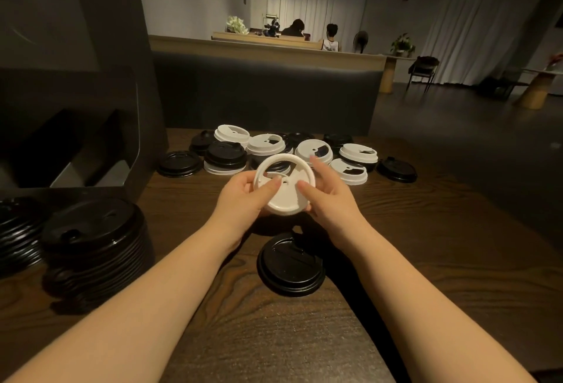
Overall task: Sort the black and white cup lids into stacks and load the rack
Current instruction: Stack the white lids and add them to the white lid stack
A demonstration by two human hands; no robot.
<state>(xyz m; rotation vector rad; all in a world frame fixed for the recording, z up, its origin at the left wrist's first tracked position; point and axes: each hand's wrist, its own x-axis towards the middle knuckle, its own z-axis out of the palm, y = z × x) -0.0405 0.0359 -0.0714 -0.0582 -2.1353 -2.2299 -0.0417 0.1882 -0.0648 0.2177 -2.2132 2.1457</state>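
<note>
A lone black lid (291,263) lies nearest on the tabletop (411,260), just below the hands. Above it the left hand (243,199) and right hand (330,196) together hold a white lid (285,184), each grip clasping its rim. Best seat it squarely onto a white stack, well away from the black stack (94,245) at left; unsorted lids (274,148) wait beyond.

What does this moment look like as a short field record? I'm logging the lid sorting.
held: white lid, tilted, above the table
left hand: grips its left rim
right hand: grips its right rim
nearest: single black lid on wooden table
left: tall black lid stack
behind: unsorted black and white lids
rack: dark, contents unclear
</note>
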